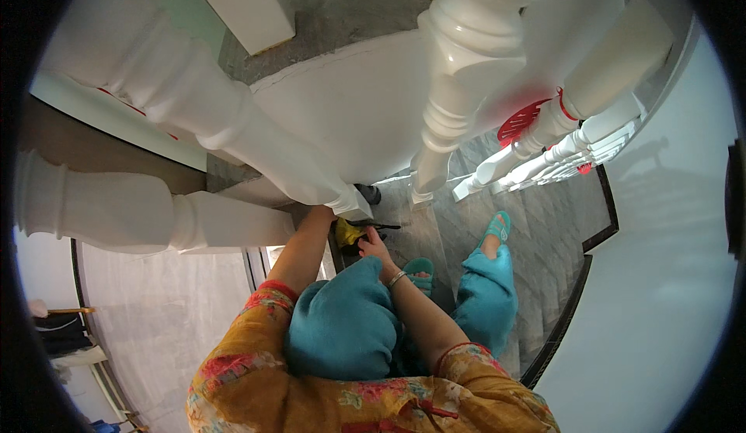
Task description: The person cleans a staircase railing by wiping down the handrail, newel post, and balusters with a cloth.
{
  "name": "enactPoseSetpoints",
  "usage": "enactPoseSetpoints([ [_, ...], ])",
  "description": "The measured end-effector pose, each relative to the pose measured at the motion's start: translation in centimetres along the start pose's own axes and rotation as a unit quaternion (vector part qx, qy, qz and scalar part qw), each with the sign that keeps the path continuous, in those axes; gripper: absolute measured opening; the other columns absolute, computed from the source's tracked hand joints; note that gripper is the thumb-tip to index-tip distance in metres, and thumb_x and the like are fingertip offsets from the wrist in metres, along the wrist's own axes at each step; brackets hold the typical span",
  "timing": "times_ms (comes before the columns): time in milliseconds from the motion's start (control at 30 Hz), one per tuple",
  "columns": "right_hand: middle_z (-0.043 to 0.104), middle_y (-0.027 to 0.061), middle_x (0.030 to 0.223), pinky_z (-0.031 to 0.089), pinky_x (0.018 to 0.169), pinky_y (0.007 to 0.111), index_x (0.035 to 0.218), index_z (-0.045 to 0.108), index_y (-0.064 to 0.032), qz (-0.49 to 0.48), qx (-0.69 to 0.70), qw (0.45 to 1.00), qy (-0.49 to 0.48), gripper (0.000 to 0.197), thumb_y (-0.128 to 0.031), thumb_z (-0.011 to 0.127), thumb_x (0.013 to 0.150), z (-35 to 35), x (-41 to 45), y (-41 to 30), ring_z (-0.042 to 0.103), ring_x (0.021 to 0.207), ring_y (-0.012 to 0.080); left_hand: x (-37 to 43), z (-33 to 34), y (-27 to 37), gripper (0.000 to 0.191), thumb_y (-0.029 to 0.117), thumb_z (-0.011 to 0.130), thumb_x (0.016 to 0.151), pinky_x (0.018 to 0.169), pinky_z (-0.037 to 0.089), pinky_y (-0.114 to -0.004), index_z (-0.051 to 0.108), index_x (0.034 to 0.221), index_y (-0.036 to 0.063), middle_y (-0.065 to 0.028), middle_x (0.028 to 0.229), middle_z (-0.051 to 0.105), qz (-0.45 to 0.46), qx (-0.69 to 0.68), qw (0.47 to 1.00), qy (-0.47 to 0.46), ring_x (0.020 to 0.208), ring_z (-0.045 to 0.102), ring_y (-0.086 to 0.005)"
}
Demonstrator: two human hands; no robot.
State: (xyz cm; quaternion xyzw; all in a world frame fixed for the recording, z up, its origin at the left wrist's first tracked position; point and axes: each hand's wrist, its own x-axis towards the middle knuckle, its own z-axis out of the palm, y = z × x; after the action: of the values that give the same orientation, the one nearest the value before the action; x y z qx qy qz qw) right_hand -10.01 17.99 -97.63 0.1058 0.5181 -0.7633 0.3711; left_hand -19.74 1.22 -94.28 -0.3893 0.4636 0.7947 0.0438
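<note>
White turned stair balusters [303, 165] stand before me, and my left forearm reaches behind the foot of one. That baluster hides my left hand. My right hand [376, 246] is beside a yellow and black item [348, 234], perhaps a shoe or a bag, low by the baluster's foot; whether the fingers grip it is unclear. A thin black strip [382, 225] sticks out above my right fingertips. A dark rounded object [368, 193] shows just behind the baluster's base.
Grey stair treads [524, 270] lie under my feet in green sandals [419, 273]. More balusters [559, 147] with red decorations [521, 121] run down at the right, near a white wall [653, 293] with dark skirting. At lower left, a rack [108, 375] holds cloths.
</note>
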Motion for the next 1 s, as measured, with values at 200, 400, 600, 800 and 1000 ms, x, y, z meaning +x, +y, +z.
enactPoseSetpoints([
  [200,0.036,0.0187,0.131,0.035,0.089,0.029,0.135,0.022,0.0011,-0.106,-0.121,0.986,0.038,0.058,-0.007,0.042,0.081,-0.8,0.8,-0.8,0.044,0.108,0.0269,-4.6,-0.2,-5.6,0.038,0.024,0.048,0.084,0.085,0.043,-0.041,0.049,0.114,0.0005,-0.0178,0.107,0.057,-0.11,-0.028,0.994,0.013,0.097,0.055,-0.033],
  [400,0.041,0.0253,0.126,0.028,0.1,0.03,0.13,0.027,0.0069,-0.279,-0.241,0.926,0.08,0.054,-0.01,0.039,0.081,-3.4,3.8,-3.7,0.037,0.121,0.0326,-8.4,0.9,-9.9,0.033,0.016,0.057,0.072,0.08,0.046,-0.042,0.057,0.098,-0.0033,-0.026,0.095,0.058,0.125,0.572,0.808,0.07,0.092,0.055,-0.0396],
  [600,0.04,0.0253,0.127,0.028,0.101,0.033,0.126,0.034,0.0075,-0.217,-0.341,0.914,0.046,0.052,-0.007,0.039,0.076,-4.0,4.3,-5.1,0.037,0.121,0.0339,-4.6,-1.2,-7.3,0.043,0.017,0.06,0.07,0.089,0.041,-0.038,0.054,0.111,0.0053,-0.0183,0.112,0.054,0.189,0.643,0.741,-0.039,0.105,0.05,-0.0346],
  [800,0.045,0.0267,0.12,0.033,0.098,0.036,0.125,0.035,0.0073,-0.23,-0.428,0.874,0.006,0.057,0.0,0.044,0.069,-3.5,5.9,-5.4,0.04,0.116,0.0361,-2.6,-1.7,-8.1,0.057,0.02,0.063,0.07,0.095,0.036,-0.035,0.045,0.122,0.0094,-0.0135,0.125,0.046,0.244,0.721,0.646,-0.052,0.115,0.044,-0.0289],
  [1000,0.047,0.0224,0.119,0.037,0.092,0.039,0.123,0.038,0.0067,-0.173,-0.556,0.808,-0.087,0.055,-0.003,0.049,0.07,-1.9,7.7,-7.0,0.042,0.113,0.0343,-1.7,-5.0,-8.8,0.054,0.021,0.061,0.07,0.093,0.038,-0.036,0.047,0.119,0.003,-0.0178,0.124,0.046,0.15,0.704,0.694,0.001,0.114,0.045,-0.0291],
])
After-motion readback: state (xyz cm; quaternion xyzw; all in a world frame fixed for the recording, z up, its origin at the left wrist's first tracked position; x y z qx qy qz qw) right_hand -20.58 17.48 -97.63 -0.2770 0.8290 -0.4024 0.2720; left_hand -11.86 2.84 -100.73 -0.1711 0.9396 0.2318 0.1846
